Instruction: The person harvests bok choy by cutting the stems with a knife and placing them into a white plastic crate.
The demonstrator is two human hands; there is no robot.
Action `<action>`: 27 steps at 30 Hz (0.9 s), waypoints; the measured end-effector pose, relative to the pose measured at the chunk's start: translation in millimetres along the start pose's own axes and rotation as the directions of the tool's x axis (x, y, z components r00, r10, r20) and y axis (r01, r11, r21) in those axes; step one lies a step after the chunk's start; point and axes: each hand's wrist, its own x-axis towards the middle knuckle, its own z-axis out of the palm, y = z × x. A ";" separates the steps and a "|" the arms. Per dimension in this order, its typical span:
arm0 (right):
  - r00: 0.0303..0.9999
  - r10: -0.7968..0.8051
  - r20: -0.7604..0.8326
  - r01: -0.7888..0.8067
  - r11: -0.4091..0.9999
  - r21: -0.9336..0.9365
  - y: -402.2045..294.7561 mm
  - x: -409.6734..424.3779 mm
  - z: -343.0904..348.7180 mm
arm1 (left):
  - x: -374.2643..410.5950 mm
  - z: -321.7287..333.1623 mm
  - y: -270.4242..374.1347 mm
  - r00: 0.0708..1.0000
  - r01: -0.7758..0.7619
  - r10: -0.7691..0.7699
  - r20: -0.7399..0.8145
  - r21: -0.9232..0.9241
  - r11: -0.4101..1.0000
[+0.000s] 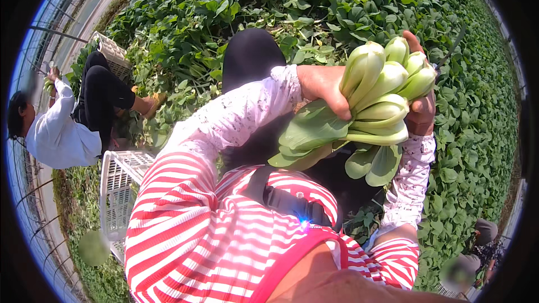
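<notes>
A bunch of several bok choy heads (379, 80) is in front of my chest, pale stem bases upward and towards the right, green leaves hanging towards my lap. My left hand (324, 86) grips it from the left, thumb across the stems. From the far side and below, my right hand (422, 109) clasps the same bunch; most of its fingers are hidden behind the stems. A thin, dark, blade-like thing (454, 48) sticks out beyond my right hand; whether I hold it cannot be told.
Leafy green plants (471, 134) grow densely ahead and to the right. Cut leaves (311, 42) litter the ground by my knee. A white plastic crate (120, 193) stands at my left. Further left a co-worker (63, 122) sits near another crate (113, 52). More people are at lower right.
</notes>
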 end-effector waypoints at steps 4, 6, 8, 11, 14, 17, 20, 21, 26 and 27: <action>0.998 -0.010 -0.063 0.007 0.999 -0.053 37.4 6.2 14.5 | -52.8 4.1 -9.2 0.999 -0.013 0.004 -0.041 -0.212 0.977; 0.998 0.025 -0.056 -0.028 0.998 -0.055 55.0 6.8 -3.6 | -79.8 3.4 -13.3 0.983 -0.126 0.112 -0.145 -0.093 0.988; 0.997 -0.065 0.035 0.066 0.997 -0.049 62.8 10.9 -25.9 | -101.1 0.7 -21.9 0.924 -0.304 0.281 -0.259 -0.052 0.951; 0.997 -0.074 0.015 0.075 0.969 -0.237 36.8 28.2 -1.1 | -132.5 -6.3 -17.1 0.768 -0.604 0.513 -0.385 -0.168 0.779; 0.996 0.029 0.083 0.006 0.916 -0.400 47.2 51.1 54.1 | -156.9 6.6 -18.1 0.699 -0.672 0.466 -0.542 -0.276 0.687; 0.985 0.048 0.168 -0.010 0.975 -0.222 61.2 53.7 87.7 | -140.6 17.2 -33.0 0.499 -0.704 0.460 -0.735 -0.034 0.710; 0.985 0.021 0.172 0.014 0.980 -0.197 76.1 70.1 109.7 | -155.2 12.0 -28.5 0.520 -0.675 0.500 -0.692 0.026 0.737; 0.985 0.017 0.171 0.022 0.975 -0.222 84.0 69.9 118.0 | -162.9 16.6 -30.5 0.512 -0.668 0.522 -0.682 0.066 0.742; 0.994 0.073 0.087 -0.037 0.934 -0.356 94.3 67.3 146.0 | -158.9 27.3 -32.2 0.393 -0.407 0.666 -0.634 0.529 0.744; 0.995 0.059 0.081 -0.024 0.925 -0.380 88.3 68.0 158.4 | -162.3 27.7 -26.5 0.400 -0.365 0.653 -0.643 0.542 0.757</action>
